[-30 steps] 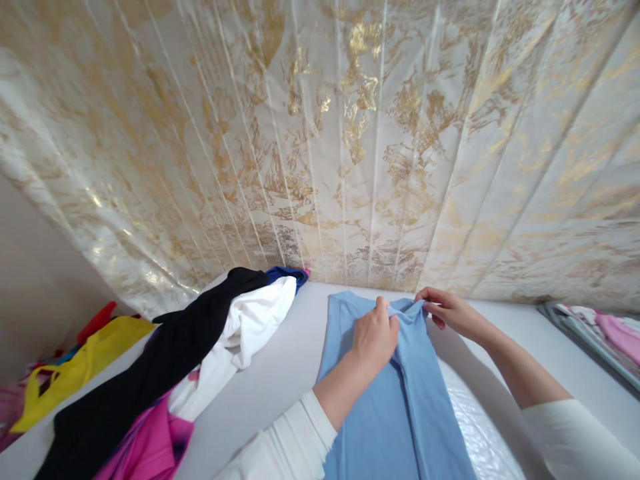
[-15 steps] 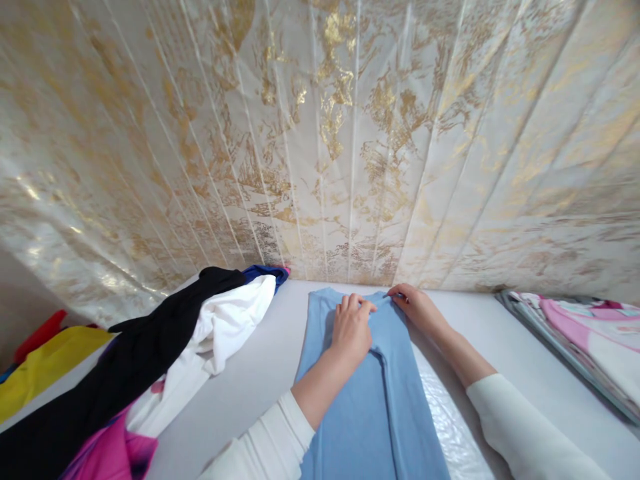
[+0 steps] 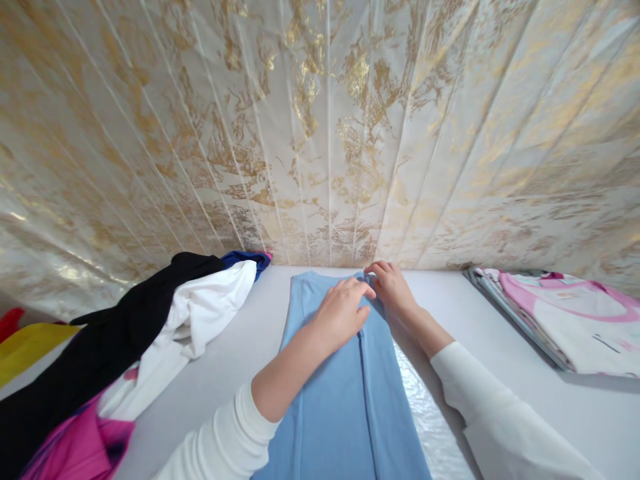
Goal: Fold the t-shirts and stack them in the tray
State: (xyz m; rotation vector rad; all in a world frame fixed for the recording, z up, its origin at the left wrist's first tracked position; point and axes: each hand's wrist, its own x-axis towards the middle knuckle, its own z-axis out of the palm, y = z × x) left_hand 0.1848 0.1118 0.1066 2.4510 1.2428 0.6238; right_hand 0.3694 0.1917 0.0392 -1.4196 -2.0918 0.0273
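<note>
A light blue shirt (image 3: 333, 413) lies lengthwise before me, its neckline at the far end and a folded-in part running down its right half. My left hand (image 3: 343, 310) rests palm down on the upper part of the shirt, thumb apart from the bent fingers, fingertips close to my other hand. At the shirt's top right edge, by the collar, my right hand (image 3: 393, 290) pinches the fabric between thumb and fingers. Part of the neckline is hidden behind my hands.
Left lies a heap of clothes: a black garment (image 3: 115, 327), a white one (image 3: 210, 307), pink (image 3: 93, 440) and yellow (image 3: 35, 347) pieces. Right is a stack of folded clothes (image 3: 575, 327). Clear plastic (image 3: 433, 413) shows beside the shirt. A gold-patterned curtain (image 3: 320, 133) hangs behind the white surface (image 3: 255, 347).
The view has shifted right, showing more of the folded stack. My left hand has moved toward the collar, closer to my right hand, which stays at the shirt's upper edge.
</note>
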